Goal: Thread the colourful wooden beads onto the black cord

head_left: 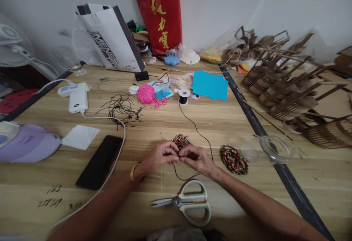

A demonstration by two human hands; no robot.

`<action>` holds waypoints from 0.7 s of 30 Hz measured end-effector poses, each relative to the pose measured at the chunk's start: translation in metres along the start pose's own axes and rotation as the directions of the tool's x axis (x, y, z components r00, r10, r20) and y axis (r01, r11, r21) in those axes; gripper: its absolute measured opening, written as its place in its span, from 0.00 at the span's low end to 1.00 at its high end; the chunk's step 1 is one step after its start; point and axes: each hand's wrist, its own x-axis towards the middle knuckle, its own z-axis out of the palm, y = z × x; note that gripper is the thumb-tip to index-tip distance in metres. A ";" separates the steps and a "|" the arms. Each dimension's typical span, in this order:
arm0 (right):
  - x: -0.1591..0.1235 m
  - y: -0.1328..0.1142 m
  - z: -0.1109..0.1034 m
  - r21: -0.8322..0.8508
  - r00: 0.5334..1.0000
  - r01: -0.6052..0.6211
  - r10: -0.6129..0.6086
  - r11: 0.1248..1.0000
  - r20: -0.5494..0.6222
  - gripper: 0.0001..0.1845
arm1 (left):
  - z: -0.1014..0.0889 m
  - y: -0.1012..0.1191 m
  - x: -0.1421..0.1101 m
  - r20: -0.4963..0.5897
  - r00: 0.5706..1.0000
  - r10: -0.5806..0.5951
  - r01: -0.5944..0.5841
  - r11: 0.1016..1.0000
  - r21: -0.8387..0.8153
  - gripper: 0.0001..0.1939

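Observation:
My left hand (162,155) and my right hand (196,158) meet fingertip to fingertip over a wooden table (214,120), both pinched on a thin black cord (196,129). The cord runs back to a small spool (183,96). A small pile of coloured beads (180,140) lies just behind my fingers. A larger flat patch of beads (233,159) lies to the right of my right hand. Whether a bead is between my fingertips is too small to tell.
Scissors (187,201) lie near the front edge. A black phone (100,161) and a white charger with cable (78,101) are at left, with tangled black cord (122,109), pink yarn (146,94), blue paper (210,85), a clear lid (275,148) and wooden baskets (288,87) around.

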 end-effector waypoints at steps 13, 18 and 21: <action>0.000 0.000 0.000 -0.010 0.999 0.005 -0.006 1.000 -0.037 0.14 | -0.001 -0.001 0.000 0.026 1.000 0.007 -0.007 1.000 0.015 0.16; -0.001 0.001 0.000 -0.008 1.000 0.001 -0.001 1.000 -0.022 0.14 | -0.002 -0.001 0.001 0.031 1.000 0.004 -0.004 1.000 0.008 0.17; -0.001 0.002 0.000 -0.002 1.000 0.007 -0.007 1.000 -0.018 0.14 | -0.002 -0.002 0.001 0.037 0.999 0.009 -0.009 1.000 0.009 0.17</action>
